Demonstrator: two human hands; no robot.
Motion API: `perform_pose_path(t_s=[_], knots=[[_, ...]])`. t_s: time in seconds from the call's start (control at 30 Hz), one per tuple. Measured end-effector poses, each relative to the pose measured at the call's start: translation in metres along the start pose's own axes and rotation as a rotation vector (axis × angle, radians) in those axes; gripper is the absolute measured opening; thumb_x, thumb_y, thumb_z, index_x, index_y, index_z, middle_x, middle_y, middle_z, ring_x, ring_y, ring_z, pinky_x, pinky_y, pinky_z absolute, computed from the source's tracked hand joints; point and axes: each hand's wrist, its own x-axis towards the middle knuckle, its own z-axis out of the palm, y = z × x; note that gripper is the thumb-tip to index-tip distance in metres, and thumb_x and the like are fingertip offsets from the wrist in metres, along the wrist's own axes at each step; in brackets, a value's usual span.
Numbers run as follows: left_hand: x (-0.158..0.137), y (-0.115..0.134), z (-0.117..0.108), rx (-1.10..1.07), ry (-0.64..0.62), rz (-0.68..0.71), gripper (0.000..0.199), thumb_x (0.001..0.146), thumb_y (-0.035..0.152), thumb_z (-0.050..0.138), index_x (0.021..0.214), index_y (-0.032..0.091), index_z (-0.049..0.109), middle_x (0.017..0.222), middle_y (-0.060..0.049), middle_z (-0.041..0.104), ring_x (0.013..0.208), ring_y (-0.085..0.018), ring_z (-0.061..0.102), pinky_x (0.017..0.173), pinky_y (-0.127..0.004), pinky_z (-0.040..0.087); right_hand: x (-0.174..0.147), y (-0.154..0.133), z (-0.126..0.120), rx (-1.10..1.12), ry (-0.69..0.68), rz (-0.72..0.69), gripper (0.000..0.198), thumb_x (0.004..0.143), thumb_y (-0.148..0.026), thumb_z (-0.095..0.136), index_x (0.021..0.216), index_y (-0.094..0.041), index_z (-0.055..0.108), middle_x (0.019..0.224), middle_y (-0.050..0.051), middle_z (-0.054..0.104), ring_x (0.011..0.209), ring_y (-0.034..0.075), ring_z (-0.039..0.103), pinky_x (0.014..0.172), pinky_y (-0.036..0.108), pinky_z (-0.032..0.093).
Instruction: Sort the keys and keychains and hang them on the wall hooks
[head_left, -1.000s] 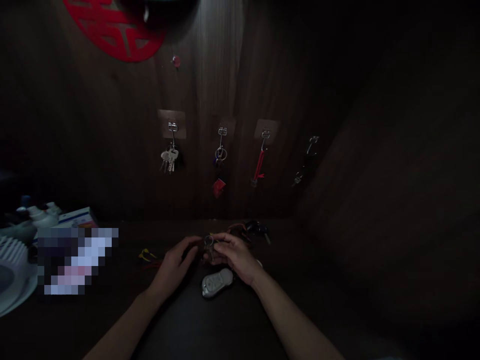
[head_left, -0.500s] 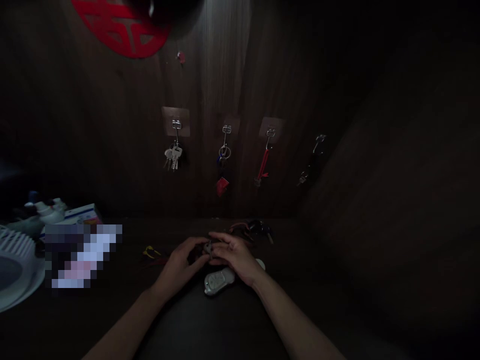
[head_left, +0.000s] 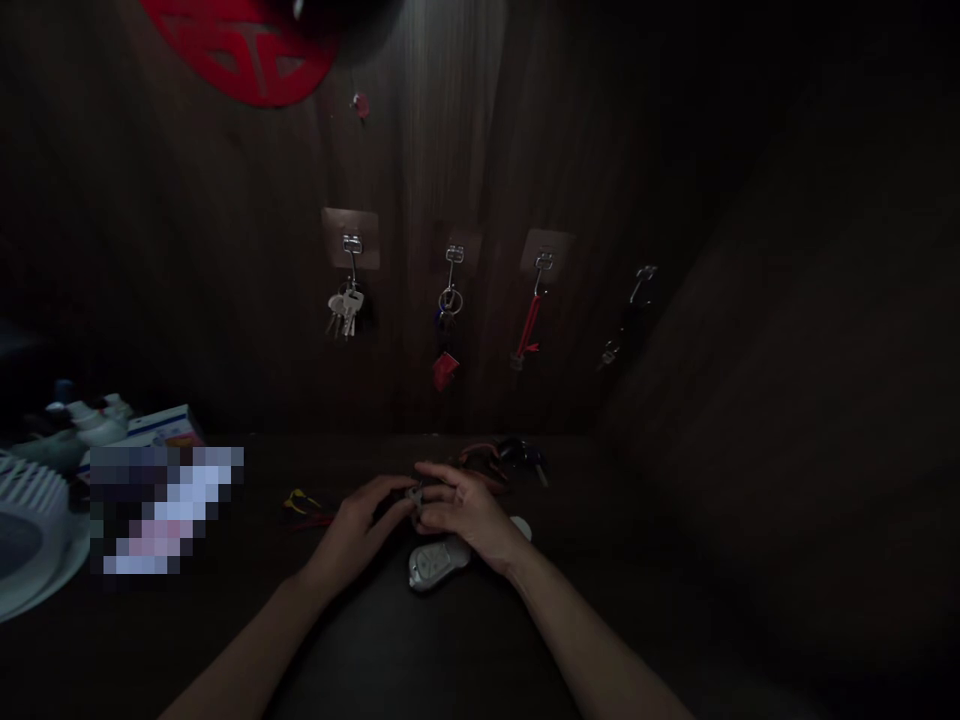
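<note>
My left hand and my right hand meet low over the dark shelf. Pinched between their fingertips is a small grey metal key, its far part hidden by the fingers and the gloom. Just below my right palm lies a silver-grey remote fob with buttons. Partly covered by the right wrist is a pale round piece. Behind the right hand rest a brown strap and a dark key fob with a key.
Keys, a ring with a red tag, a red cord and another small key hang from wall hooks. Yellow and red cords lie left. Bottles, a box and a white slatted container stand farther left.
The view has shifted very slightly. Both hands stay together around the key, with only small finger movements; the fob on the shelf has not moved.
</note>
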Motion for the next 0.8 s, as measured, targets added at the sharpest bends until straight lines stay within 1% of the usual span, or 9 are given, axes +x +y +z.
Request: perform_pose_path(t_s=[0.2,0.53,0.8], knots=[[0.0013,0.002,-0.0014,-0.009,-0.01,-0.002,0.022,0.087,0.029,0.05,0.106,0.025,0.061,0.103,-0.002,0.069,0.096,-0.019,0.064,0.086,-0.031,0.049,0.0019,0.0031,0.0017,-0.04,0.032,-0.051,0.062,0.058,-0.02,0.078,0.116,-0.021,0.056,0.089,0.001,0.066,0.068,0.01,0.064,0.065,0.026,0.052],[0.0015,0.0029,-0.0015,-0.008,-0.017,-0.008,0.023,0.087,0.028,0.049,0.107,0.026,0.061,0.105,-0.002,0.07,0.096,-0.018,0.064,0.087,-0.03,0.049,0.001,0.0031,0.0019,-0.063,0.048,-0.04,0.06,0.06,-0.024,0.078,0.116,-0.021,0.057,0.088,0.002,0.067,0.072,0.013,0.065,0.069,0.03,0.054],[0.0021,0.0029,-0.0007,-0.013,-0.004,-0.005,0.023,0.086,0.027,0.049,0.106,0.025,0.062,0.103,-0.001,0.071,0.094,-0.017,0.065,0.084,-0.027,0.049,0.0027,0.0034,0.0021,-0.094,0.097,-0.029,0.057,0.058,-0.024,0.079,0.112,-0.02,0.06,0.083,0.001,0.068,0.069,0.012,0.066,0.063,0.027,0.055]])
